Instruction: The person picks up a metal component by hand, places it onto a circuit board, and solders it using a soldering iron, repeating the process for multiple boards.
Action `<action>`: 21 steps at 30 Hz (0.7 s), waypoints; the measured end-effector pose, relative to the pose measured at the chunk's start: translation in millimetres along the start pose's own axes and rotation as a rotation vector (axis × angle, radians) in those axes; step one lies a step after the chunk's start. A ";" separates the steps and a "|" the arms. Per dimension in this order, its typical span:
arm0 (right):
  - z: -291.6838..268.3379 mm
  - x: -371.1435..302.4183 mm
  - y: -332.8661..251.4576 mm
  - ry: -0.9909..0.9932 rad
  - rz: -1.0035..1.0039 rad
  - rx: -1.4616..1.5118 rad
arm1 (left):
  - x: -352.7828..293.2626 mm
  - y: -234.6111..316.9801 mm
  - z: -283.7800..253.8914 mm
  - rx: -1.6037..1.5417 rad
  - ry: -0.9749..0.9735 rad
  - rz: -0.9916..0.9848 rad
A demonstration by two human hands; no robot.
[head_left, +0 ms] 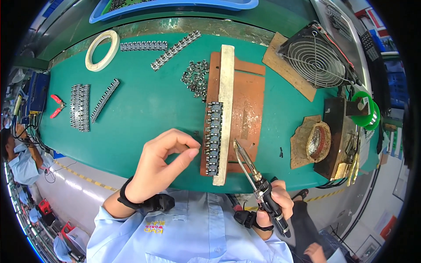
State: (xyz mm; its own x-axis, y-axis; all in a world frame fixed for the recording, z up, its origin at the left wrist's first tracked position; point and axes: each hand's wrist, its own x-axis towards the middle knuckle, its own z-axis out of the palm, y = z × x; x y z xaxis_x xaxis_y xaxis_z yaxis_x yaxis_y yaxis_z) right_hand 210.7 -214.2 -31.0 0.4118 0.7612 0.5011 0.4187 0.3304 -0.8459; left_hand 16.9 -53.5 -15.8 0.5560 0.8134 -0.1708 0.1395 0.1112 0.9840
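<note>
At centre-left, the left hand [160, 165] curls near the component row [213, 138] at centre; I cannot tell if it pinches anything. Its nudge could shift the row. Right of centre, the right hand [280, 201] grasps a soldering iron [262, 186]; a leftward slip could burn the other hand.

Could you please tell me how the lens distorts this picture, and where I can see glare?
In the head view, the edges of the green table bow and the picture's corners go black; also in the head view, white glare streaks the floor at left, while the soldering iron looks fairly sharp.
</note>
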 end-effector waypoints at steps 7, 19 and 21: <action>-0.2 0.5 -4.5 -0.025 0.000 0.024 | 0.3 10.9 2.4 0.226 -0.067 0.012; 1.7 10.3 -11.4 -0.227 0.016 0.029 | 10.8 16.4 -5.3 -0.288 -0.244 -0.422; 2.5 10.6 -11.8 -0.233 0.024 0.027 | 12.2 17.6 -6.1 -0.297 -0.253 -0.425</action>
State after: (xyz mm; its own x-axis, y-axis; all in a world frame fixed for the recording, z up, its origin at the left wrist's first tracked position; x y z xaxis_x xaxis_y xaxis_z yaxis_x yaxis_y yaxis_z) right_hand 208.1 -208.7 -16.2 0.2219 0.8761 0.4280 0.3882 0.3232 -0.8630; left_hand 21.1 -38.2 -0.2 0.6849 0.5047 -0.5255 0.1781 0.5835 0.7924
